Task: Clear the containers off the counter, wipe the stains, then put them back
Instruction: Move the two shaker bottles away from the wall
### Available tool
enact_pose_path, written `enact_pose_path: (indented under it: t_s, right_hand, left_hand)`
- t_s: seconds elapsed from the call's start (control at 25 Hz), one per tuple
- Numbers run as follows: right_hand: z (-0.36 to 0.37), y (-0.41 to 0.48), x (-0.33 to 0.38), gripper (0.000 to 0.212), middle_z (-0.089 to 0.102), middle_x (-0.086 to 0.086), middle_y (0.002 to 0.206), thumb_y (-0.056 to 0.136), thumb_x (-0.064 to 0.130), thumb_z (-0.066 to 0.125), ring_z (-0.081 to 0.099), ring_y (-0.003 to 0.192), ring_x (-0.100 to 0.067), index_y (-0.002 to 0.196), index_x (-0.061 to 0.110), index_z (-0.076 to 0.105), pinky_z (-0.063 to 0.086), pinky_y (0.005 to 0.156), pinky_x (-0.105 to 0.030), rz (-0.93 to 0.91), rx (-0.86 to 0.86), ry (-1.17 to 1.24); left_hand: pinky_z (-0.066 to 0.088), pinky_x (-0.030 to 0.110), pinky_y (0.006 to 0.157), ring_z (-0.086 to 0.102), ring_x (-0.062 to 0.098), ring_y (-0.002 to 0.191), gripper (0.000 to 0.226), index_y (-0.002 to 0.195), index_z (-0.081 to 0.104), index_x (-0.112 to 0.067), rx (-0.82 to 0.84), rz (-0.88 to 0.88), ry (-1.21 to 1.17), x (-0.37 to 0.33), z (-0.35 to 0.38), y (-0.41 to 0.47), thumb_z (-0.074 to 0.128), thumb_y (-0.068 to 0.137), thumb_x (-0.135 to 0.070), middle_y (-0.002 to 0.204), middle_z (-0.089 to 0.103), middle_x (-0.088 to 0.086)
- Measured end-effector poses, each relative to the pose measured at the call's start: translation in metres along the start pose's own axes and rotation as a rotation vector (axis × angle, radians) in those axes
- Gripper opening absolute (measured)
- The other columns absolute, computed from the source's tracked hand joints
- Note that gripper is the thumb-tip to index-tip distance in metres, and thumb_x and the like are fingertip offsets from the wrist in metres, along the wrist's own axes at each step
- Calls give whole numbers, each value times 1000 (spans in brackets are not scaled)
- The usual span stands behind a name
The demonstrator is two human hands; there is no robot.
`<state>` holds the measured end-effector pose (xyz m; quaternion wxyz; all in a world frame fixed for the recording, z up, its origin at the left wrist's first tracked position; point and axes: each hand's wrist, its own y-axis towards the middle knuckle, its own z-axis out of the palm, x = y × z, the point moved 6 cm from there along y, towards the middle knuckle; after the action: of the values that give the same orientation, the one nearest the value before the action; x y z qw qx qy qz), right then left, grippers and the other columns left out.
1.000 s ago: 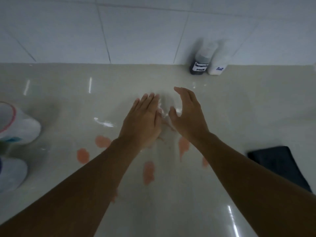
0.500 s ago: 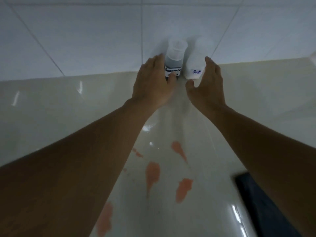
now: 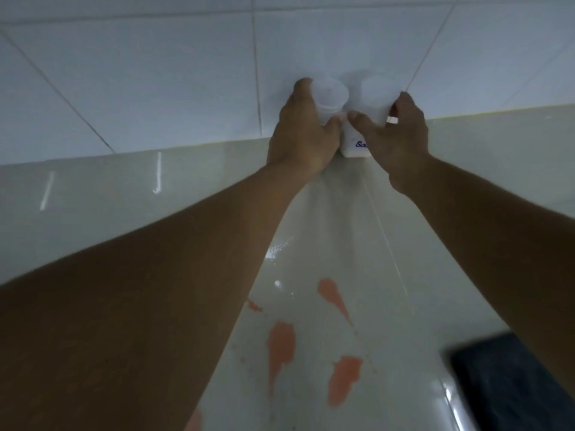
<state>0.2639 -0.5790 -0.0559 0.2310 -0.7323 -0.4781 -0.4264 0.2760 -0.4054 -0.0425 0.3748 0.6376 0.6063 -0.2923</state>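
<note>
Head view: two translucent plastic containers are gripped at the back of the glossy pale table (image 3: pixel 93 194), against the white tiled wall (image 3: pixel 155 82). The clear-lidded container (image 3: pixel 329 98) is clasped by the left hand (image 3: pixel 303 135), the white salt-labelled container (image 3: pixel 373 98) by the right hand (image 3: pixel 395 138). Orange-red stains (image 3: pixel 281 346) are seen nearer, beside a dark folded cloth (image 3: pixel 510 384).

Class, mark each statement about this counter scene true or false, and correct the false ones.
1. Each hand grips a container. True: left hand on the clear-lidded container, right hand on the salt container.
2. The containers stand against the tiled wall. True.
3. The counter is wiped clean. False: orange stains remain.
4. The dark cloth lies by the left arm. False: it lies near the right arm.
</note>
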Motion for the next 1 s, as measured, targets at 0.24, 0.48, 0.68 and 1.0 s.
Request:
enact_pose_path:
  t_s: [0.24, 0.48, 0.68, 1.0]
  right_hand:
    - [12, -81, 15, 53, 69, 7, 113, 77, 37, 86, 70, 92, -5, 123, 23, 63, 55, 70, -11, -10, -50, 189]
    - [57, -176, 74, 55, 69, 10, 110, 72, 36, 90, 71, 95, -9, 120, 24, 64, 55, 73, -11, 0, -18, 250]
    - [122, -242, 149, 58, 71, 3, 112, 70, 33, 92, 71, 92, -10, 120, 19, 67, 49, 55, -5, -43, 117, 312]
    - [232, -321, 233, 54, 70, 13, 104, 65, 39, 93, 71, 91, -7, 111, 27, 68, 61, 74, -23, -148, 297, 325]
  left_hand:
    - [51, 36, 98, 58, 24, 115, 51, 137, 43, -14, -6, 37, -21, 12, -51, -44, 66, 92, -23, 128, 59, 5]
    - [50, 41, 101, 56, 27, 119, 57, 142, 38, -14, -29, -26, 37, 53, -163, -87, 64, 93, -27, 134, 56, 8]
    - [46, 30, 91, 57, 28, 118, 53, 140, 38, -12, -71, -158, 84, 105, -273, -125, 62, 95, -27, 133, 57, 10]
    - [40, 1, 45, 44, -1, 66, 45, 139, 37, -8, -230, -324, 71, 174, -424, -168, 57, 99, -13, 112, 47, 2]
